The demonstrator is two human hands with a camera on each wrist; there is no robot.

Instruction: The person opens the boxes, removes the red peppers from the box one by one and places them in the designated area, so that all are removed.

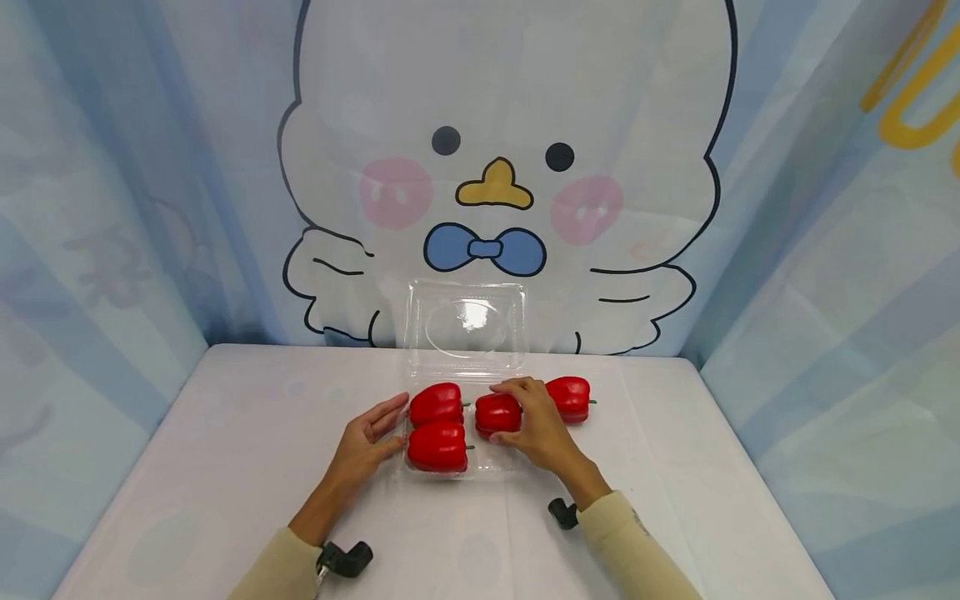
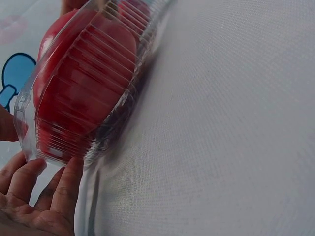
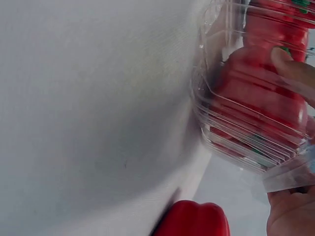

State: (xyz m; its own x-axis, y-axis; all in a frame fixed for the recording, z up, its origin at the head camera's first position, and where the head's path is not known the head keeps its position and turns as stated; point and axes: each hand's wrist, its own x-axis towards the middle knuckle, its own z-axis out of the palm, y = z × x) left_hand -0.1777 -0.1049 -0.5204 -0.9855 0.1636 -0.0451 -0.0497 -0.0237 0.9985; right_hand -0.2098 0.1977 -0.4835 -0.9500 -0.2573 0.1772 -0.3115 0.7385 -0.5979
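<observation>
My right hand (image 1: 543,429) grips a red bell pepper (image 1: 495,414) between thumb and fingers, inside the right part of a clear plastic clamshell box (image 1: 491,461). Two more red bell peppers, a back one (image 1: 435,402) and a front one (image 1: 437,448), lie side by side in the box's left part, stems to the right. Fingertips of my left hand (image 1: 358,450) touch the box's left side wall. In the left wrist view, its fingers (image 2: 66,191) rest against the ribbed plastic. The box's lid (image 1: 465,329) stands raised at the back.
Another red bell pepper (image 1: 570,398) lies on the white-covered table (image 1: 660,500), right of the box and partly behind my right hand. A printed cloth backdrop (image 1: 495,100) rises behind the table, with curtains at both sides.
</observation>
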